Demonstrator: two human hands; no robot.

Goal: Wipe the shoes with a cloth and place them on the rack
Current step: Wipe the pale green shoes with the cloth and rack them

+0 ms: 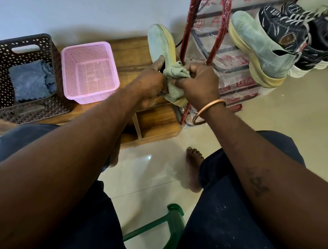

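My left hand grips a pale green knit shoe with a yellowish sole, toe pointing away from me, thumb at its opening. My right hand holds a bunched pale green cloth against the shoe's heel side. The matching green shoe sits tilted on the red-framed rack to the right, beside a pair of dark blue sneakers with white laces.
A pink plastic basket and a dark brown basket holding a folded grey cloth stand on a low wooden table. My knees and bare foot are below, with a green stool frame on the tiled floor.
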